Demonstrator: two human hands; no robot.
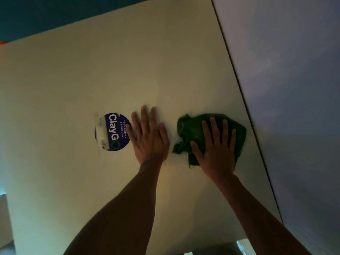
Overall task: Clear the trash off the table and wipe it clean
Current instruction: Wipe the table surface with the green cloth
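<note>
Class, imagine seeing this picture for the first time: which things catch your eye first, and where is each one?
The green cloth stands out most, bunched on the pale table near its right edge, with the right hand pressed flat on it. Just left of it the left hand lies flat on the bare tabletop. Beside that hand's thumb sits a round purple sticker, partly torn, reading ClayGO.

Office pantry: "pantries clean" sticker (112, 132).

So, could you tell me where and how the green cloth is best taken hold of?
Take the green cloth from above by its bunched left folds, which stand up and give the fingers purchase. The right hand lies flat on the rest, near the table edge.
</note>
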